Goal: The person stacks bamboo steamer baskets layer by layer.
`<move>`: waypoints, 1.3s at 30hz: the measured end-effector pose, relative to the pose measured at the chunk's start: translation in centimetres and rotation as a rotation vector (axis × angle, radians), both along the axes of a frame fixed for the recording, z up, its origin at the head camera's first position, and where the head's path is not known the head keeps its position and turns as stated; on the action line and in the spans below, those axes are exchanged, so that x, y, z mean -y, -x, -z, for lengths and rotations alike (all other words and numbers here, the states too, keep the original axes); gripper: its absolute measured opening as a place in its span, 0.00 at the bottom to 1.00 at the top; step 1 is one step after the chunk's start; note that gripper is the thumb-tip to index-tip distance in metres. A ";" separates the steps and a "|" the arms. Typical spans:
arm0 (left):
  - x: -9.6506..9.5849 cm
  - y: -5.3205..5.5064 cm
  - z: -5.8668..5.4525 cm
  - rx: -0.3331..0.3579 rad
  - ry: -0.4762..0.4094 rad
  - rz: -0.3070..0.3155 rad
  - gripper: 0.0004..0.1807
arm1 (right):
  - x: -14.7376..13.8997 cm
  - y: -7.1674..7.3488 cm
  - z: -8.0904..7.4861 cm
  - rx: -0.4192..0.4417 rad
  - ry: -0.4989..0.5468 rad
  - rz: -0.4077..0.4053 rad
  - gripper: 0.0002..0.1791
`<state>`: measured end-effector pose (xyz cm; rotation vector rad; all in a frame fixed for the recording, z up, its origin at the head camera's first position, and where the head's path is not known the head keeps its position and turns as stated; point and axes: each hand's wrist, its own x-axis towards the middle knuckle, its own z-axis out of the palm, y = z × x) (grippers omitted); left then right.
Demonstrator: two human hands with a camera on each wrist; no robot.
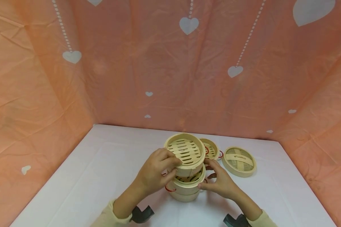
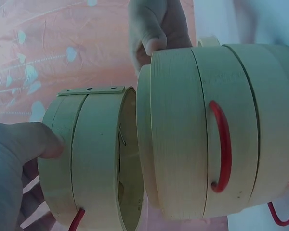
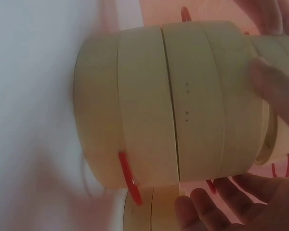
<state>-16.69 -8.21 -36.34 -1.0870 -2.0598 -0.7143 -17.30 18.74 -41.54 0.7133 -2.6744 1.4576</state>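
Observation:
My left hand (image 1: 156,170) grips a round bamboo steamer basket (image 1: 184,150) with a slatted floor, thumb on its near side. That basket is held tilted above a stack of two bamboo baskets (image 1: 184,198). In the left wrist view a gap shows between the raised basket (image 2: 98,154) and the stack (image 2: 180,130). Red loop handles (image 2: 221,147) stick out from the stack's sides. My right hand (image 1: 220,183) holds the stack's upper basket, its thumb (image 3: 274,89) at the rim and the other fingers around the side.
Behind the stack stands another slatted bamboo basket (image 1: 212,148) with red handles. A woven bamboo lid (image 1: 240,161) lies to its right on the white tabletop (image 1: 108,164). Orange cloth with white hearts (image 1: 188,25) encloses the back and sides.

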 end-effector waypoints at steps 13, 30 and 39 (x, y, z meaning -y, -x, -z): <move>-0.4 -0.7 0.1 -0.021 0.026 0.002 0.12 | 0.1 -0.2 -0.1 0.002 -0.006 0.009 0.44; -0.5 -1.0 0.7 -0.033 0.042 -0.006 0.12 | 0.2 -0.3 -0.1 0.002 -0.001 0.029 0.40; -0.7 -1.2 0.9 -0.045 0.034 -0.024 0.13 | 0.3 -0.2 0.0 0.008 0.005 0.030 0.40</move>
